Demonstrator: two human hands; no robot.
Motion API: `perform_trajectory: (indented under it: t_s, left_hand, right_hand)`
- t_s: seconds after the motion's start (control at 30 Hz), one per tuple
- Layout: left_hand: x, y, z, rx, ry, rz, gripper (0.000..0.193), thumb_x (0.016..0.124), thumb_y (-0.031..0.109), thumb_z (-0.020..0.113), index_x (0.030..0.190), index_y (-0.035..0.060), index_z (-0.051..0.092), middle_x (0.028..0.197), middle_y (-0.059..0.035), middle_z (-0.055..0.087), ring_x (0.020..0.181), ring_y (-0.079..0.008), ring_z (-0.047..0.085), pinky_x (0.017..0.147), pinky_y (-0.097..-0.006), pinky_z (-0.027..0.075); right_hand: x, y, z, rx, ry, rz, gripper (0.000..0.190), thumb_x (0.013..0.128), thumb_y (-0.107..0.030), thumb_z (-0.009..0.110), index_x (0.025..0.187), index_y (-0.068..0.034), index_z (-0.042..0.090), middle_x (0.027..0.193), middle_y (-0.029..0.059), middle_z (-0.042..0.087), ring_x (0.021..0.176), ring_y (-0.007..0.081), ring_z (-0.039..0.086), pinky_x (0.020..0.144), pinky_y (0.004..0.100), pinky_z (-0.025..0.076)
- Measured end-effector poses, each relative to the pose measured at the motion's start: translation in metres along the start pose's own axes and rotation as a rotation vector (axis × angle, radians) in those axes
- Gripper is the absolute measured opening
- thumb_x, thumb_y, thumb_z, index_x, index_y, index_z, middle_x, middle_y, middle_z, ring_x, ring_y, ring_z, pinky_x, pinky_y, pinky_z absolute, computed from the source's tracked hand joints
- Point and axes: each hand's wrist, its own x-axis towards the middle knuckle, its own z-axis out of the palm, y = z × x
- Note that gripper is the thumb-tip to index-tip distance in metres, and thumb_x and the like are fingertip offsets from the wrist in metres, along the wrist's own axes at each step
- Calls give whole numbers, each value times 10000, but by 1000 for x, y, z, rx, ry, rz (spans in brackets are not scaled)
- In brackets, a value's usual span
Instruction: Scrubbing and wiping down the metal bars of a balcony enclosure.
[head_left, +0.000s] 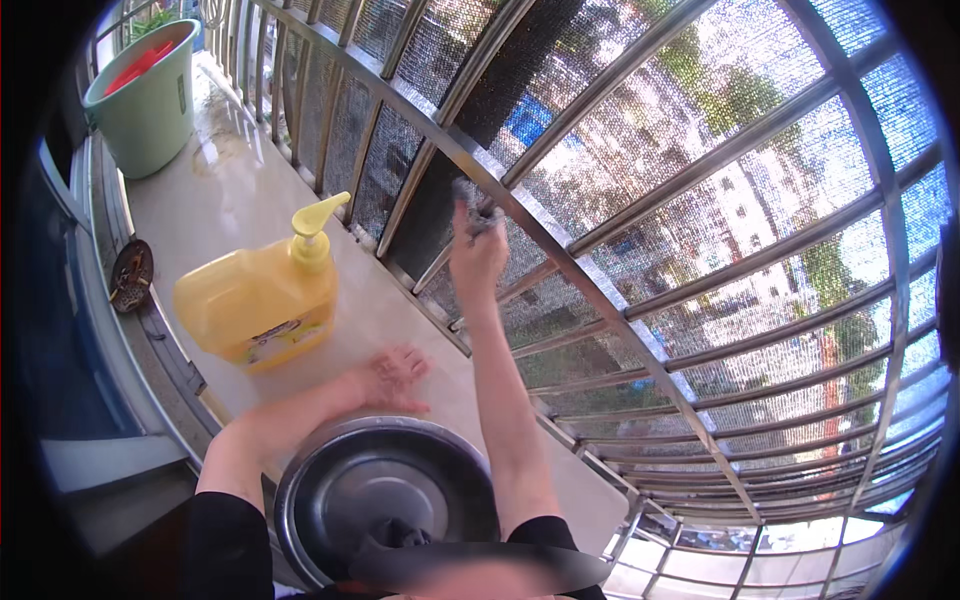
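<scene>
My right hand (482, 259) reaches up to the metal window bars and grips a wet grey cloth (480, 217), which is wrapped about one of the bars (529, 154) just under the flat crossbar (544, 225). Fingers apart, my left hand (394, 377) rests on the pale sill (442, 382) and holds nothing. Just below it stands a round metal basin (390, 495) with a dark cloth (405, 534) in it. Beyond my left forearm is a yellow pump bottle (262, 300), its nozzle pointing towards the bars.
A pale green bucket (146, 112) with something red (139, 67) inside stands at the far end of the sill. A round brown drain strainer or dish (131, 276) lies by the window track (161, 337) on the left. Fine mesh (750, 247) covers the outside of the bars.
</scene>
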Motion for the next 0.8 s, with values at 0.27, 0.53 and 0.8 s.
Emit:
perform_trajectory:
  t_s: [0.27,0.53,0.8]
  left_hand:
    - [-1,5,-11,-4,-119,-51,802,823,639,570,1282,-13,478,1211,-182,536,1148,-338,506,1005,-460,406]
    - [-5,7,-11,-145,-285,-236,818,834,621,564,1312,-33,456,1288,-201,489,1205,-348,483,1047,-455,380]
    - [10,11,-10,-103,-44,-70,748,768,583,666,1210,-5,529,1175,-193,535,1167,-347,500,998,-456,423]
  right_hand:
    - [-63,56,36,-235,-356,345,479,859,-461,689,1059,-29,633,907,227,691,896,407,669,778,474,506]
    - [8,8,-1,136,-235,168,437,817,-420,747,990,-21,706,904,233,704,853,395,680,740,436,523]
    - [-77,92,46,-85,-212,246,385,799,-411,741,944,-56,711,775,209,672,777,416,671,721,449,520]
